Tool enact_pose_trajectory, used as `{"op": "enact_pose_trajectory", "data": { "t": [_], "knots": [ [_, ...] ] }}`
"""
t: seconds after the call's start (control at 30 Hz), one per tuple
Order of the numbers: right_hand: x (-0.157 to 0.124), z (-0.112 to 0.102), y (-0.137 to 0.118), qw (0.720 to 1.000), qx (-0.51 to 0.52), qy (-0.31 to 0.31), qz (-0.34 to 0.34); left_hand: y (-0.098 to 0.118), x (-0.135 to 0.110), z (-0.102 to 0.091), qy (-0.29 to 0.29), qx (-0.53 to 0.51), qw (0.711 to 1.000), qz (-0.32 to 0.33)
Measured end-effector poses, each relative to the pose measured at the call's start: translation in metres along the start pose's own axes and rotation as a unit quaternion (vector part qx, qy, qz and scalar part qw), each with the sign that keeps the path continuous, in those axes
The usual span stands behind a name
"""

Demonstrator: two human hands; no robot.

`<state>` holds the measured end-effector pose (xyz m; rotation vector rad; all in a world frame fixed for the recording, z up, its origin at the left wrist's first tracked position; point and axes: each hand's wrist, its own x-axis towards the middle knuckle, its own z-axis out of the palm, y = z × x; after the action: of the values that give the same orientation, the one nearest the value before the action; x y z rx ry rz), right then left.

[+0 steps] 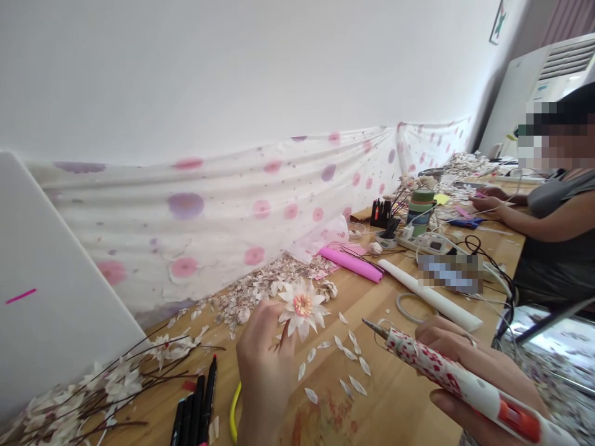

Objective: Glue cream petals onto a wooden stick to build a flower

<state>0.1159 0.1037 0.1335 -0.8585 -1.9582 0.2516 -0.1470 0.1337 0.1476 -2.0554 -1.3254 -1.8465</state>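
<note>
My left hand (264,365) holds a white paper flower (303,306) with a pink and yellow centre by its stem, raised above the wooden table (395,396). My right hand (474,371) grips a glue gun (446,375) wrapped in red-patterned white paper, its metal tip pointing left toward the flower and stopping short of it. Loose white petals (346,365) lie on the table between and below the two hands.
Finished white flowers on dark stems (116,390) and black pens (198,409) lie at the front left. Farther back are a pink roll (352,263), a white roll (430,296), a power strip (425,243), tape rolls (421,210) and a heap of scraps (260,288). Another person (553,217) sits at the right.
</note>
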Motion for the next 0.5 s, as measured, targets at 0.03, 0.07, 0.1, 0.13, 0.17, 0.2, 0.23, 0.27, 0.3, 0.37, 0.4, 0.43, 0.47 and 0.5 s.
{"op": "enact_pose_trajectory", "data": {
  "t": [0.03,0.07,0.1,0.13,0.17,0.2,0.23,0.27,0.3,0.37,0.4,0.43,0.47,0.5],
  "knots": [
    [-0.002,0.003,0.000,1.000,0.004,0.006,0.008,-0.003,0.000,0.000,-0.001,0.004,1.000,0.013],
    [-0.004,0.005,0.001,1.000,0.005,0.010,0.010,-0.005,0.000,0.001,0.001,0.003,1.000,0.016],
    [-0.006,0.008,0.001,1.000,0.007,0.007,0.009,-0.007,0.000,0.001,0.004,0.006,1.000,0.022],
    [-0.007,0.011,0.001,1.000,0.011,0.001,0.002,-0.008,-0.001,0.002,0.007,0.008,1.000,0.028],
    [-0.007,0.013,0.001,1.000,0.017,-0.008,-0.007,-0.008,-0.001,0.002,0.009,0.011,0.999,0.034],
    [-0.008,0.016,0.002,0.999,0.026,-0.020,-0.020,-0.008,-0.001,0.002,0.009,0.013,0.999,0.041],
    [-0.008,0.018,0.003,0.998,0.033,-0.031,-0.033,-0.008,-0.001,0.002,0.007,0.015,0.999,0.048],
    [-0.009,0.020,0.005,0.997,0.036,-0.042,-0.044,-0.007,-0.001,0.002,0.005,0.017,0.998,0.057],
    [-0.009,0.022,0.007,0.996,0.037,-0.054,-0.055,-0.007,-0.001,0.002,0.002,0.020,0.998,0.066],
    [-0.011,0.026,0.013,0.994,0.027,-0.081,-0.073,-0.006,0.000,0.001,-0.002,0.025,0.996,0.082],
    [-0.012,0.027,0.017,0.992,0.021,-0.094,-0.081,-0.006,0.001,0.000,-0.001,0.027,0.996,0.089],
    [-0.013,0.029,0.020,0.990,0.015,-0.107,-0.088,-0.005,0.002,-0.001,-0.001,0.028,0.995,0.093],
    [-0.014,0.030,0.023,0.988,0.010,-0.119,-0.095,-0.005,0.002,-0.002,-0.001,0.030,0.995,0.097],
    [-0.015,0.031,0.025,0.987,0.006,-0.130,-0.100,-0.004,0.003,-0.003,-0.001,0.031,0.994,0.100]
  ]
}}
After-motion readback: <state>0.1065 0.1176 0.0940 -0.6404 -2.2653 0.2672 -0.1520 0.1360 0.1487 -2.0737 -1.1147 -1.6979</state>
